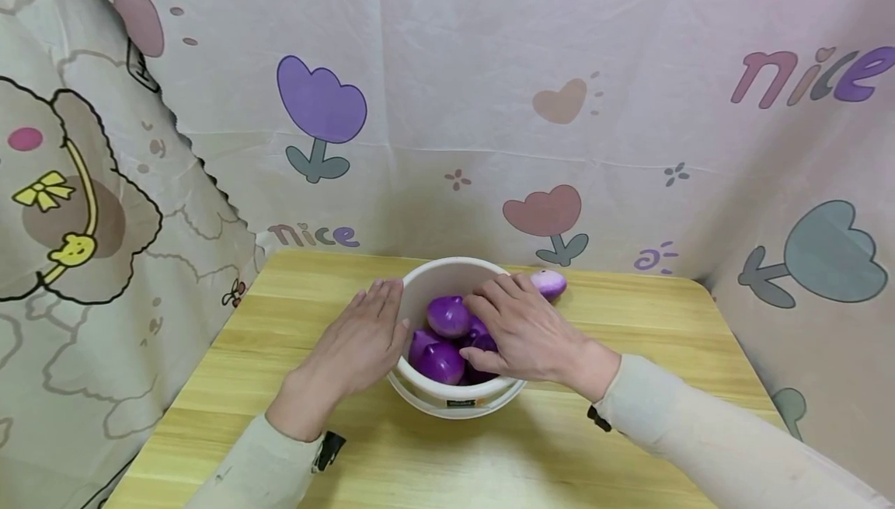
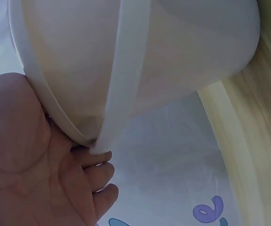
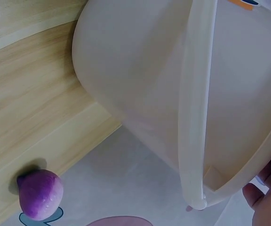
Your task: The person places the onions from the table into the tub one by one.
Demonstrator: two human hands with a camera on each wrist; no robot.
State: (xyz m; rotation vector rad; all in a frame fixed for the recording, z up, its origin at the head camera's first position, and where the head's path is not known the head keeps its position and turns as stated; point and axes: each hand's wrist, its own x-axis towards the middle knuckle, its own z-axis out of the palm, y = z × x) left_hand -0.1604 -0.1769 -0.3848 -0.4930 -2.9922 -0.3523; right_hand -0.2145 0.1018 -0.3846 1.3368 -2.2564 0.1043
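A white bucket [image 1: 447,391] stands on the table with several purple onions [image 1: 443,363] inside. My left hand [image 1: 363,334] rests against the left of its rim, fingers straight; the left wrist view shows the palm at the rim beside the bucket's handle [image 2: 128,61]. Over the right side of the rim reaches my right hand [image 1: 527,330], its fingers bent down inside. Its thumb and forefinger bracket a dark purple onion [image 1: 484,343], partly hidden under the hand. In the right wrist view, the fingertips [image 3: 253,195] show just past the rim.
One purple-and-white onion [image 1: 549,284] lies on the table behind the bucket, to the right; it also shows in the right wrist view. The wooden table [image 1: 294,299] ends at a printed cloth [image 1: 447,105] hanging behind and at both sides.
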